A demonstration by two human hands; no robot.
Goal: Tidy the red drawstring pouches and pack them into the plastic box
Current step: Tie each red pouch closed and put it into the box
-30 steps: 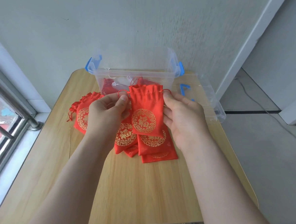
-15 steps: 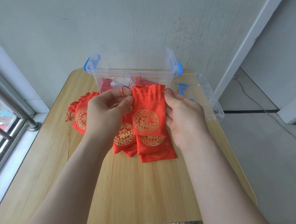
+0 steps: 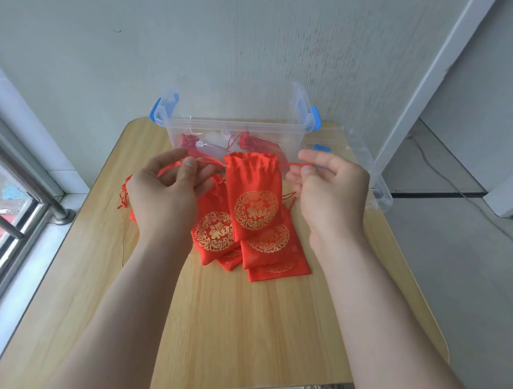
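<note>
Both of our hands are up above the table (image 3: 243,332), and one red pouch (image 3: 253,194) is hanging between them. Our left hand (image 3: 164,197) is pinching the left string (image 3: 209,162) with thumb and first finger. Our right hand (image 3: 330,189) is pinching the right string (image 3: 294,164) the same way, with its other fingers lying loose and half open. Both strings are stretching out sideways, and the pouch top is looking bunched up. Under the pouch, a pile of pouches (image 3: 268,248) is lying near the middle of the table. The plastic box (image 3: 235,124) is sitting at the far edge with packed pouches (image 3: 254,141) inside it. Its lid (image 3: 372,174) is lying by the far right corner.
</note>
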